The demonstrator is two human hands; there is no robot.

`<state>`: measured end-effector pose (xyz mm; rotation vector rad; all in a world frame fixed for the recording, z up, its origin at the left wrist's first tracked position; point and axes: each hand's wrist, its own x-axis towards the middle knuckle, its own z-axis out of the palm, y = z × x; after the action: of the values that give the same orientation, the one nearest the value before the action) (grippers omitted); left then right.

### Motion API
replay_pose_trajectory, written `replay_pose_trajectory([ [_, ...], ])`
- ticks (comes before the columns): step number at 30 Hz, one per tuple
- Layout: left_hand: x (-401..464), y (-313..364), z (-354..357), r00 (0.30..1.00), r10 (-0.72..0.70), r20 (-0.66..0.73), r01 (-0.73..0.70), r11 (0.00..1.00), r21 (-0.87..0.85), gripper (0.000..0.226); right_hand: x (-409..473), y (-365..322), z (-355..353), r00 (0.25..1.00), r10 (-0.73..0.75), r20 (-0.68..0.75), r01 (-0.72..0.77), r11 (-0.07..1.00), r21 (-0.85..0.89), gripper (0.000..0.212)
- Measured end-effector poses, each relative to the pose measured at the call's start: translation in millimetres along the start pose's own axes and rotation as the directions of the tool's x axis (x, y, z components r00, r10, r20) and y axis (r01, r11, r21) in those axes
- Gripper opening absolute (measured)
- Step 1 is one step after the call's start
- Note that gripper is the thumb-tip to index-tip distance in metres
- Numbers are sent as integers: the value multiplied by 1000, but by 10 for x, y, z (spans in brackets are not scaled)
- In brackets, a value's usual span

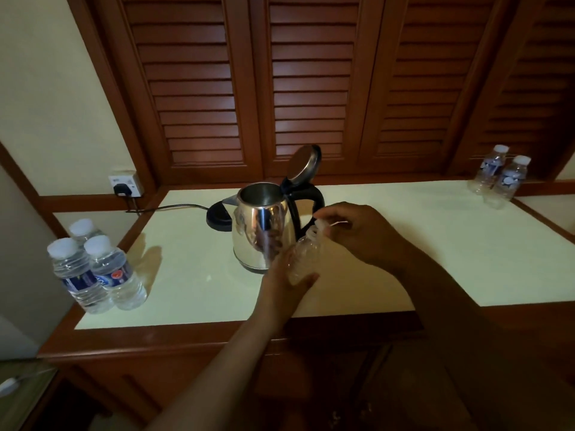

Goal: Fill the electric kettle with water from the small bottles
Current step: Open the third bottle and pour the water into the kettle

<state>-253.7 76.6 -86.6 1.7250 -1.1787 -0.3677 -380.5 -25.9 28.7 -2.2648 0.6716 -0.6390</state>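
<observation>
A steel electric kettle (pixel 264 225) stands on the cream table top (pixel 404 244) with its lid (pixel 303 164) flipped up and the mouth open. Just right of it, my left hand (pixel 284 283) grips a small clear bottle (pixel 303 259) around its body. My right hand (pixel 364 231) pinches the white cap (pixel 320 225) at the bottle's neck. Three capped, full small bottles (pixel 93 269) stand at the table's left edge. Two more small bottles (pixel 501 177) stand at the far right.
The kettle's black base (pixel 219 217) sits behind it on the left, its cord (pixel 174 207) running to a wall socket (pixel 126 185). Dark louvred wooden doors (pixel 311 88) rise behind the table. A wooden rim (pixel 186 337) frames the table front.
</observation>
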Motion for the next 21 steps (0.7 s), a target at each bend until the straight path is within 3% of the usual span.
replay_pose_trajectory([
  [5,-8,81,138,996,70,-59,-68,997,27,60,56,113,-75,996,-47,81,62,979,-196,25],
  [11,-10,128,217,987,90,-134,-84,995,50,58,80,150,-137,987,-95,131,127,957,-263,24],
  [14,-8,130,238,985,82,-152,-73,995,69,62,102,147,-146,987,-81,139,120,944,-306,12],
  [18,6,113,231,985,100,-144,-89,993,82,61,135,145,-154,993,15,117,28,932,-362,37],
  [21,44,102,205,978,164,-131,-152,983,99,53,103,136,-112,992,38,123,8,935,-355,40],
])
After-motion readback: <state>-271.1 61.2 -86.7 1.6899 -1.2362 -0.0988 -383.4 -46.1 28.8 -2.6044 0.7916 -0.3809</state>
